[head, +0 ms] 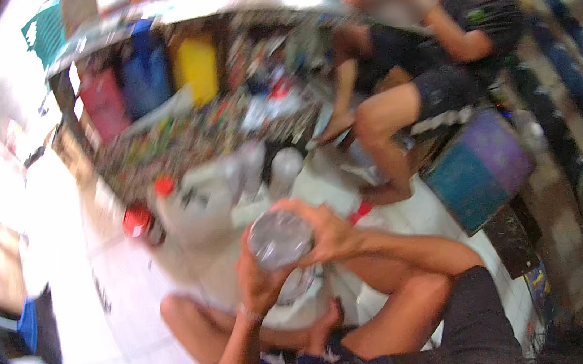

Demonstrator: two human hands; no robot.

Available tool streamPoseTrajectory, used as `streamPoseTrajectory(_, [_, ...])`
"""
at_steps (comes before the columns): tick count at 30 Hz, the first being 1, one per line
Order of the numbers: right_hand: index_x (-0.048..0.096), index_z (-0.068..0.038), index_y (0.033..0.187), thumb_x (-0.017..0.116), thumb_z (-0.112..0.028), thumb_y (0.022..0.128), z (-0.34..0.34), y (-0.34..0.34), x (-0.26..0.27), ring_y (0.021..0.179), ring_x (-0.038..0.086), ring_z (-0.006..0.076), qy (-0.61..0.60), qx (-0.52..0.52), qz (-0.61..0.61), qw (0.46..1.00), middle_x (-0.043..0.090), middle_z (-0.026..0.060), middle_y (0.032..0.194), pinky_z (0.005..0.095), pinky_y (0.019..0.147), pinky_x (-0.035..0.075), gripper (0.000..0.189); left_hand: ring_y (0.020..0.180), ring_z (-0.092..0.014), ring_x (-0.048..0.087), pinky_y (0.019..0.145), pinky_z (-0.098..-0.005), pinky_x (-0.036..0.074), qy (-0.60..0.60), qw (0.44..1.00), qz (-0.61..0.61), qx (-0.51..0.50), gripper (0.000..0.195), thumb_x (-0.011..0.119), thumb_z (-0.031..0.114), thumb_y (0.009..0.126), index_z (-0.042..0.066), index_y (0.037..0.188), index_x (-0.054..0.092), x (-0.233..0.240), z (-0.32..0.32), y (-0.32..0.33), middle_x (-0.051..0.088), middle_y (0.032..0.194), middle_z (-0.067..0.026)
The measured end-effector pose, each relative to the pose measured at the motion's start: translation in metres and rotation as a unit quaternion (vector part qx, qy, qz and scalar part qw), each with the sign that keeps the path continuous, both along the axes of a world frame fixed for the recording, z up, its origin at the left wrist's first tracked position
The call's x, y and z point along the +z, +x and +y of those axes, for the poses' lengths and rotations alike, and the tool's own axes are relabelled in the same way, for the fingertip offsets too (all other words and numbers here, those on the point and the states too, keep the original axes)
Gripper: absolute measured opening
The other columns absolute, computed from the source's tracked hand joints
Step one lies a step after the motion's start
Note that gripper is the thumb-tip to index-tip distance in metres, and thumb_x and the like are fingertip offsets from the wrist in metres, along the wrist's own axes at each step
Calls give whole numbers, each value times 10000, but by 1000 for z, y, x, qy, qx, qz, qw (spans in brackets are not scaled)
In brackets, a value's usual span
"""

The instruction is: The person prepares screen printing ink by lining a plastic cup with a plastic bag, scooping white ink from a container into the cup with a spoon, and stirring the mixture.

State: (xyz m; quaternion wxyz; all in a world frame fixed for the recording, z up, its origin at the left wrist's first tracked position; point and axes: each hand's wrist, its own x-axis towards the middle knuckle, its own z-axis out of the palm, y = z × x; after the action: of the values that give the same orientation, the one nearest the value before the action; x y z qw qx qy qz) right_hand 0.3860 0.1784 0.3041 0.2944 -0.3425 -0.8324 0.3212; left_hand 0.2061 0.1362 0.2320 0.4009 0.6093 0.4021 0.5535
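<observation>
Both of my hands are around a clear, round plastic container [281, 239], held up above my crossed legs. Its round end faces the camera. My left hand [263, 283] wraps its lower left side, and my right hand [330, 230] grips its right side and far edge. Just below it, partly hidden by my left hand, is another clear round object [298, 285]. Beyond my hands stand clear plastic containers, one a jar-like container [287, 165]. A red-topped container [138, 221] and a red lid-like item [163, 185] are to the left. Motion blur hides details.
A person in a black shirt [490, 21] sits at the upper right, one bare foot [388, 192] near the containers. A teal and purple box [478, 172] stands at right. Heaped mixed items [172, 147] lie under a metal-edged table [225, 2], beside a yellow container [198, 65].
</observation>
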Motion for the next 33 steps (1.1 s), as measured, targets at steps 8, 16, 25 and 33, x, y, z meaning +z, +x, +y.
streamPoseTrajectory(8, [466, -30, 1336, 839, -146, 589, 0, 1, 1, 1151, 598, 249, 43, 6, 43, 998, 576, 144, 1273, 338, 979, 470, 843, 1460, -330, 209, 1164, -419, 247, 79, 989, 74, -97, 1355, 949, 298, 525, 18, 1527, 81, 10, 11, -45, 184, 1573, -216])
streamPoseTrajectory(16, [375, -71, 1431, 865, -327, 654, -7, 3, 3, 1266, 532, 275, -6, -29, -40, 999, 515, 167, 1383, 367, 1029, 432, 953, 1357, -307, 361, 1139, -424, 298, 114, 967, -200, -106, 1323, 971, 299, 519, 21, 1490, 116, -8, 20, 12, 315, 1490, -180])
streamPoseTrajectory(25, [151, 6, 1490, 804, -170, 727, -10, 7, 16, 1314, 447, 405, 108, 51, -20, 993, 377, 262, 1450, 415, 1073, 398, 1019, 1279, -288, 453, 1102, -418, 352, 118, 989, -87, -3, 1233, 968, 186, 521, -11, 1445, 176, 5, 21, 18, 430, 1393, -175])
streamPoseTrajectory(33, [204, -19, 1479, 749, -159, 777, -9, 1, 10, 1246, 515, 405, 98, 32, -27, 994, 434, 233, 1421, 438, 1013, 461, 899, 1177, -253, 520, 1039, -380, 421, 127, 988, -33, 87, 1158, 971, 192, 492, 4, 1414, 296, 3, 18, 16, 499, 1275, -125])
